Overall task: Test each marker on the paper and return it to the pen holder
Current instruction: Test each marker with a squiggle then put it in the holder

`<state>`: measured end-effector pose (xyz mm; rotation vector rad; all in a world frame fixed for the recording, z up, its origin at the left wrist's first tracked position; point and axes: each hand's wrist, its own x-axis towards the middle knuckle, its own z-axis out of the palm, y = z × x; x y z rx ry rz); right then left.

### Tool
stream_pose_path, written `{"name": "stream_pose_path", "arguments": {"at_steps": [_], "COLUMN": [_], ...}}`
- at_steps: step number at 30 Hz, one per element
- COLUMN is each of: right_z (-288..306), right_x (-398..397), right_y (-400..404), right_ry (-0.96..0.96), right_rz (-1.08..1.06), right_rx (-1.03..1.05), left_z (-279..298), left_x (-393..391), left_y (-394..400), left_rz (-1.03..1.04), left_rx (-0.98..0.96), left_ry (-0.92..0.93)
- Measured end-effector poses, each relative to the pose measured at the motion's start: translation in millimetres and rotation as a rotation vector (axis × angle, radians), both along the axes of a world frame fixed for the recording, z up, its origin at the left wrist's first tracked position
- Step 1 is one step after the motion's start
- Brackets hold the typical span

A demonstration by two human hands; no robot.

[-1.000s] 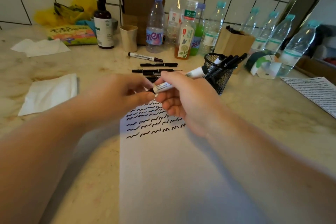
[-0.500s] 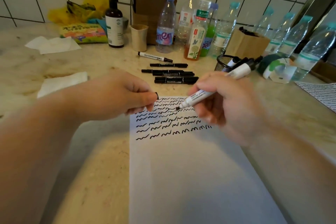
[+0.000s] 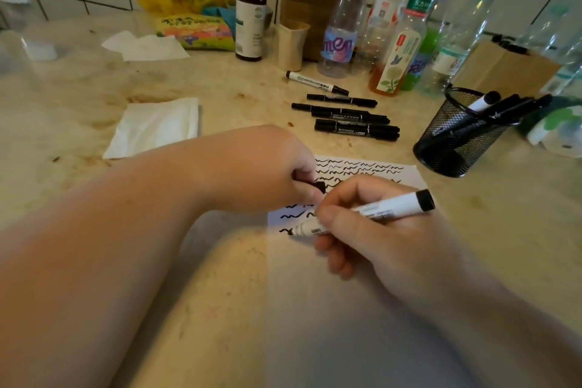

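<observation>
My right hand (image 3: pixel 374 230) grips a white marker (image 3: pixel 387 208) with a black end, its tip touching the paper (image 3: pixel 340 309) beside a fresh black squiggle at the left edge. My left hand (image 3: pixel 271 170) rests on the paper's top left corner and pinches the marker's black cap (image 3: pixel 318 187). Rows of black squiggles cover the top of the sheet. Behind it lie several black markers (image 3: pixel 356 123) and one white marker (image 3: pixel 316 82) on the counter. A black mesh pen holder (image 3: pixel 456 138) at the right holds several markers.
Several plastic bottles (image 3: pixel 340 35), a dark pump bottle (image 3: pixel 250 22), a beige cup (image 3: pixel 291 46) and brown paper bags stand along the tiled wall. White napkins (image 3: pixel 154 126) lie at the left. A yellow bag and a snack packet sit at the back left.
The cap came off into my left hand. My right hand lowered the marker from above the squiggles to the paper's left edge and drew a new mark. The camera moved closer.
</observation>
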<state>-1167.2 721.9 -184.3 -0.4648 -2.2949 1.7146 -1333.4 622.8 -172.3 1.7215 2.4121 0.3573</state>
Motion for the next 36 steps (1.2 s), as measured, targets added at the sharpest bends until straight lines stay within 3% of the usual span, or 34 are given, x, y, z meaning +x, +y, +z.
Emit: {"name": "stream_pose_path", "arguments": {"at_steps": [20, 36], "right_z": [1.2, -3.0], "right_x": [-1.8, -2.2], "right_y": [-4.8, -1.0], "right_ry": [-0.088, -0.052], "right_rz": [-0.024, -0.099], "right_rx": [0.095, 0.032], "left_z": [-2.1, -2.6], "left_x": [-1.7, -3.4], "left_y": [0.4, -0.8], "left_rz": [0.018, 0.024], "left_rx": [-0.015, -0.003], "left_ry": [-0.072, -0.107]}}
